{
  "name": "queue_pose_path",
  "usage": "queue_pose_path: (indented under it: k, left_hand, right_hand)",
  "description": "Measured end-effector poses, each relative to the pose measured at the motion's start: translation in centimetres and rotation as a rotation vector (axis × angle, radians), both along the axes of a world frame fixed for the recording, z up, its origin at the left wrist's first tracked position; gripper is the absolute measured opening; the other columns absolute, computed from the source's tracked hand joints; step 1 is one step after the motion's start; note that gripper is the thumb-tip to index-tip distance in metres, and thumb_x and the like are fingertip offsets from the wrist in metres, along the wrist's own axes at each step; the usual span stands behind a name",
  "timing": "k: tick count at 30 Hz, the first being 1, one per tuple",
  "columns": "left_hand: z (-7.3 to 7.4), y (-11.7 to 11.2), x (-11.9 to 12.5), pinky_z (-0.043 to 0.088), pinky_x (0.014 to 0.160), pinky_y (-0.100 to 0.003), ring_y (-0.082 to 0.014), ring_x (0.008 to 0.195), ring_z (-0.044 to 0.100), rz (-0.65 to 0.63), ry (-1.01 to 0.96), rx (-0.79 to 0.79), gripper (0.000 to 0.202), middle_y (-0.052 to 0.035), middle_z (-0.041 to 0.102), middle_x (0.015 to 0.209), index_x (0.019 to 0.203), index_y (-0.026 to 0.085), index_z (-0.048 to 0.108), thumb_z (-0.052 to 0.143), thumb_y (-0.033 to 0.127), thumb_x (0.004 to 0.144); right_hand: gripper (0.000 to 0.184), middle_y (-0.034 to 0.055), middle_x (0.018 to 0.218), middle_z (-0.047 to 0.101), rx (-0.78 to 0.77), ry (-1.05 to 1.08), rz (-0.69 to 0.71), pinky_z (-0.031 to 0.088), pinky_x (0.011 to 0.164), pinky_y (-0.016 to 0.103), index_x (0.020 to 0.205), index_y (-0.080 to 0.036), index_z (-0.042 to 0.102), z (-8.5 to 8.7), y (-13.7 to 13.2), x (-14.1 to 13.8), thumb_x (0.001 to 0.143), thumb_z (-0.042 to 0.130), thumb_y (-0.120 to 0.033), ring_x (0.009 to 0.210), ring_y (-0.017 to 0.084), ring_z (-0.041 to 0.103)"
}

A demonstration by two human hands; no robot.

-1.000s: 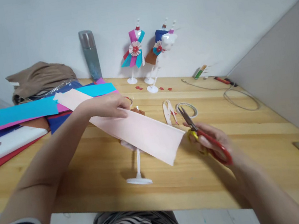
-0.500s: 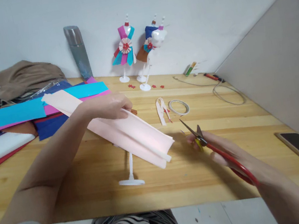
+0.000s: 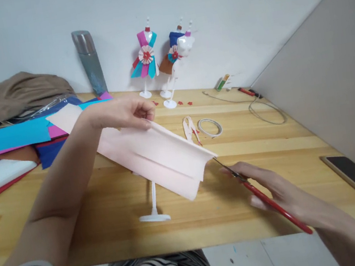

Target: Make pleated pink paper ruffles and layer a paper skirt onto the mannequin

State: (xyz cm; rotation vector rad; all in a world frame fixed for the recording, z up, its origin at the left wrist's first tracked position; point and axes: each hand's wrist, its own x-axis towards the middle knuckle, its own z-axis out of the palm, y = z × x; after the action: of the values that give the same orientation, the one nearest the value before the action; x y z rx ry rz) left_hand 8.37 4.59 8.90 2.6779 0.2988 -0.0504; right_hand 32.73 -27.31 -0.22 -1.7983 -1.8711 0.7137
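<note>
Head | pink sheet (image 3: 163, 151) | far edge pinched in left fingers (image 3: 148, 105)

The pale pink sheet (image 3: 156, 150) hangs from the left hand (image 3: 123, 114) above the tabletop (image 3: 111, 225), slanting down to the right. It is creased lengthwise, its long upper edge turned over, its near end slightly curled. The red-handled scissors (image 3: 267, 199) sit in the right hand (image 3: 270, 181), seen edge-on, tips pointing up-left just beside the sheet's right corner; contact is unclear.
</note>
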Motion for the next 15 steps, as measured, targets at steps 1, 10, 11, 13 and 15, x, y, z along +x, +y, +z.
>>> queue_pose_path:
  k: [1,10,11,13,15]
  left_hand:
    - [0.0,0.2,-0.2,0.041,0.068,-0.024,-0.0142,0.075,0.056,-0.003,0.002,-0.055,0.018,-0.0008,0.057,0.075,0.080,0.017,0.059,0.058,0.035,0.082]
    - [-0.9,0.7,-0.1,0.042,0.066,-0.028,-0.0160,0.072,0.058,0.082,-0.030,-0.163,0.023,-0.0026,0.057,0.074,0.094,0.018,0.063,0.056,0.038,0.086]
    - [-0.9,0.7,0.0,0.043,0.067,-0.029,-0.0170,0.075,0.059,0.080,-0.038,-0.160,0.024,-0.0028,0.057,0.075,0.096,0.018,0.064,0.056,0.038,0.086]
    - [-0.9,0.5,0.1,0.043,0.069,-0.029,-0.0178,0.078,0.060,0.067,-0.059,-0.147,0.024,-0.0029,0.058,0.075,0.096,0.018,0.064,0.055,0.038,0.086]
    - [-0.8,0.3,0.1,0.043,0.070,-0.029,-0.0174,0.078,0.060,0.043,-0.093,-0.114,0.024,-0.0029,0.059,0.075,0.095,0.017,0.064,0.055,0.038,0.086]
  right_hand:
    - [0.056,0.0118,0.128,0.064,0.001,-0.009,0.003,0.053,0.094,0.046,0.141,-0.030,0.050,0.1,0.1,-0.1,0.088,0.059,-0.047,0.113,0.032,0.064]
    - [0.056,0.0140,0.124,0.063,-0.109,-0.163,-0.063,0.051,0.094,0.051,0.139,-0.027,0.055,2.6,2.3,-1.3,0.087,0.060,-0.047,0.106,0.032,0.065]
    - [0.055,0.0137,0.121,0.064,-0.131,-0.174,-0.073,0.052,0.092,0.051,0.138,-0.027,0.056,2.9,2.5,-1.5,0.087,0.060,-0.047,0.103,0.032,0.065]
    - [0.054,0.0124,0.115,0.065,-0.158,-0.193,-0.084,0.053,0.089,0.050,0.138,-0.028,0.057,3.4,2.8,-1.8,0.087,0.059,-0.047,0.096,0.030,0.066]
    - [0.052,0.0114,0.110,0.066,-0.172,-0.210,-0.088,0.053,0.086,0.049,0.136,-0.027,0.058,3.8,3.2,-2.1,0.087,0.059,-0.046,0.091,0.029,0.066]
